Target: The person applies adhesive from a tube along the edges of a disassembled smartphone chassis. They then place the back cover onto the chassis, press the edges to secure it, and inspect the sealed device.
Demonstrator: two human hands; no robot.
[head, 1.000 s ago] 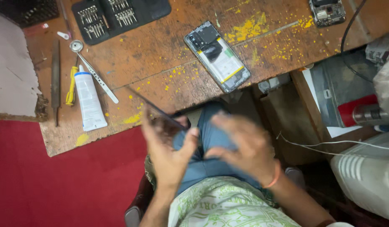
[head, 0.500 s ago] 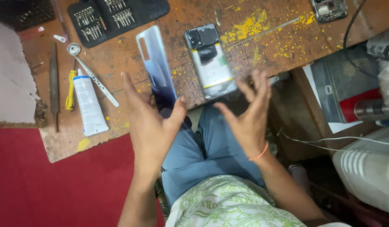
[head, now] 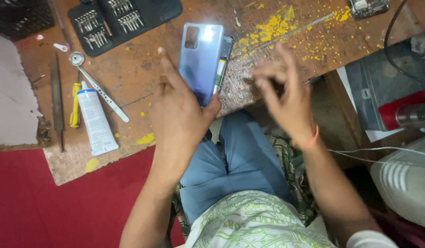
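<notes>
My left hand [head: 180, 115] grips the lower end of a shiny blue phone back cover [head: 201, 57] between thumb and fingers. The cover lies over an opened phone body [head: 225, 57] on the worn wooden table [head: 143, 92], and only the phone's right edge shows beside it. My right hand [head: 286, 98] hovers just right of the phone above the table's edge. It is blurred, its fingers loosely spread with nothing in them. An orange band circles its wrist.
A black case of screwdriver bits [head: 120, 20] lies at the table's back. To the left are a white tube [head: 95, 119], a yellow tool [head: 75, 105], a metal file [head: 56, 101] and a long metal tool [head: 100, 87]. A grey box [head: 382, 87] stands at right.
My left hand has carried the blue back cover from my lap up to the table and over the opened phone. My right hand has risen beside it.
</notes>
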